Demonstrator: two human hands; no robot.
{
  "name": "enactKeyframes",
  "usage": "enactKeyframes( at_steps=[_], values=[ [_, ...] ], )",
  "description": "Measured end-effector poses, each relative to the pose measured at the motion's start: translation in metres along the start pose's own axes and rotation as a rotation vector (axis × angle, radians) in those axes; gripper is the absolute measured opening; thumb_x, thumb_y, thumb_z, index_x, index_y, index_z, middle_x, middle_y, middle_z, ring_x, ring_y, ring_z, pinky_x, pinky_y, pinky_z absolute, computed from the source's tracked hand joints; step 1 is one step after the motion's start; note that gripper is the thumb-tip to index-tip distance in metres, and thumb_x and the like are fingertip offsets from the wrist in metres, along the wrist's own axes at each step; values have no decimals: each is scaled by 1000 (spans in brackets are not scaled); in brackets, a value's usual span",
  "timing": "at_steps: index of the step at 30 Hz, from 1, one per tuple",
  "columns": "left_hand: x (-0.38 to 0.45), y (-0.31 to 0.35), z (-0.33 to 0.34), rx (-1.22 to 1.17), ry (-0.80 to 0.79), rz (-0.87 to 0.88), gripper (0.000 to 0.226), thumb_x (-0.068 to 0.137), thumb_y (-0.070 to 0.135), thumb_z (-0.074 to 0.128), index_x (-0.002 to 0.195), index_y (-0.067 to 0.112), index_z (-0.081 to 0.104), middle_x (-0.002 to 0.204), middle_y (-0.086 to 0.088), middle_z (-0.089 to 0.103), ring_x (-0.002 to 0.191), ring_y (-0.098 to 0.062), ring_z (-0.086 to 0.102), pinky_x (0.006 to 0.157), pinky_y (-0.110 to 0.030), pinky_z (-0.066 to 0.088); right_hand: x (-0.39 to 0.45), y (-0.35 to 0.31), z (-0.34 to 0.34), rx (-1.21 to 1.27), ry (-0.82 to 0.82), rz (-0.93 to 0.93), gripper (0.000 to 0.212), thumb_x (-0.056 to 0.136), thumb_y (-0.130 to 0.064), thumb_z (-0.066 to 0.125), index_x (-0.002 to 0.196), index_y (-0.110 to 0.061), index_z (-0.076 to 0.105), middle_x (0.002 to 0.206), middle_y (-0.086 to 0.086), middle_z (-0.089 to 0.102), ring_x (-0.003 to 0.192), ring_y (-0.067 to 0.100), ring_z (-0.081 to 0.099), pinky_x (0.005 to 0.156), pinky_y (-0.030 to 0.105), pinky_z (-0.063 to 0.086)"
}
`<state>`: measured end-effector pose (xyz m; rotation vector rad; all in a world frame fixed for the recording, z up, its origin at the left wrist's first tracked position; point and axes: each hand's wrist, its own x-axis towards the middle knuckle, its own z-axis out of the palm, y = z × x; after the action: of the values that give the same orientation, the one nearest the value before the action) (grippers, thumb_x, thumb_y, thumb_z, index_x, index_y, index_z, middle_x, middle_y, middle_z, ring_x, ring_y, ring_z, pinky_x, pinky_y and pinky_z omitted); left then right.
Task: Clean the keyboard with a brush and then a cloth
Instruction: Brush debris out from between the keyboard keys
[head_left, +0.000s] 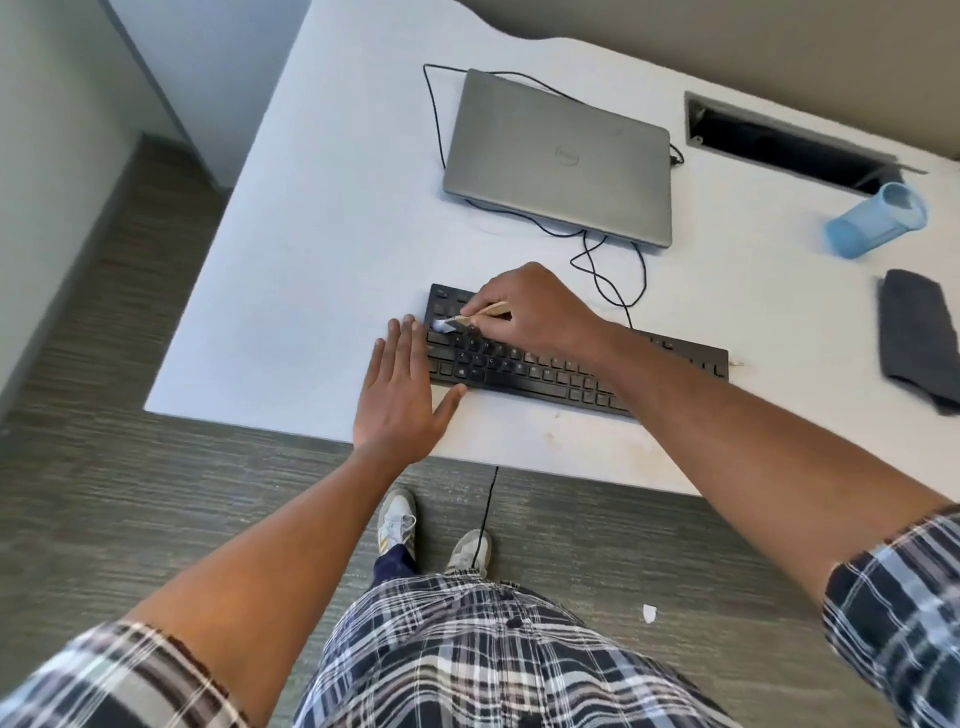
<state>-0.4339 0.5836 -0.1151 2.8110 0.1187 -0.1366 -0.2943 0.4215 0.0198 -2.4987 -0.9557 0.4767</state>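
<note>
A black keyboard (545, 371) lies across the white desk (322, 249) near its front edge. My right hand (530, 306) reaches over the keyboard's left end and pinches a small wooden-handled brush (470, 316); its pale bristles touch the keys at the upper left corner. My left hand (402, 389) lies flat with straight fingers on the desk against the keyboard's left edge, thumb at its front corner. A dark grey folded cloth (917, 340) lies on the desk at the far right, away from both hands.
A closed grey laptop (558, 156) sits behind the keyboard with black cables (608, 260) looping between them. A blue cup (875, 221) lies tipped at the right. A cable slot (789, 143) opens in the desk behind. My feet stand below the desk edge.
</note>
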Motion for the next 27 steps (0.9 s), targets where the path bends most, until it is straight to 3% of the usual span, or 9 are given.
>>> enactKeyframes(
  at_steps=[3, 7, 9, 11, 14, 20, 27],
  values=[
    [1, 1, 0, 11, -8, -4, 97, 105, 72, 23, 166, 5, -12, 176, -14, -8, 163, -27, -14, 133, -43, -2, -13, 15, -4, -5, -14, 33, 17, 90, -23, 74, 104, -22, 84, 92, -7, 80, 68, -2, 63, 64, 11, 44],
    [0, 2, -2, 27, -12, -5, 97, 105, 71, 23, 165, 4, -13, 176, -14, -8, 163, -27, -13, 133, -43, -2, -36, 37, -13, -5, -24, 86, 17, 90, -22, 74, 103, -24, 83, 90, -7, 80, 68, 9, 68, 65, 32, 56],
    [0, 3, -2, 29, -4, -3, 96, 105, 70, 24, 165, 4, -14, 176, -14, -8, 163, -27, -13, 133, -42, -2, -48, 48, -17, -14, -22, 100, 17, 89, -23, 73, 102, -25, 84, 89, -9, 80, 69, 9, 69, 67, 36, 57],
    [0, 3, -1, 26, 10, 9, 95, 106, 68, 26, 165, 5, -13, 176, -14, -7, 163, -26, -12, 133, -42, -1, -59, 59, -22, -33, -20, 117, 17, 88, -23, 73, 101, -25, 84, 89, -9, 80, 69, 4, 68, 68, 32, 57],
    [0, 3, -1, 31, 24, 35, 94, 106, 65, 29, 166, 4, -10, 176, -12, -10, 163, -25, -13, 133, -41, -2, -77, 73, -31, -67, -31, 138, 17, 88, -18, 74, 101, -21, 84, 91, -8, 80, 67, -9, 62, 62, 5, 38],
    [0, 1, 1, 53, 41, 67, 92, 107, 64, 29, 167, 4, -8, 176, -12, -11, 163, -24, -15, 133, -44, 1, -118, 104, -49, -109, -33, 216, 16, 88, -17, 74, 100, -21, 84, 91, -8, 79, 67, -14, 57, 63, 2, 34],
    [0, 0, 4, 49, 62, 79, 93, 104, 66, 22, 167, 3, -5, 177, -14, -7, 163, -25, -12, 133, -44, 2, -171, 138, -72, -200, -35, 322, 16, 88, -15, 75, 101, -19, 84, 91, -4, 78, 69, -1, 57, 65, 12, 34]
  ],
)
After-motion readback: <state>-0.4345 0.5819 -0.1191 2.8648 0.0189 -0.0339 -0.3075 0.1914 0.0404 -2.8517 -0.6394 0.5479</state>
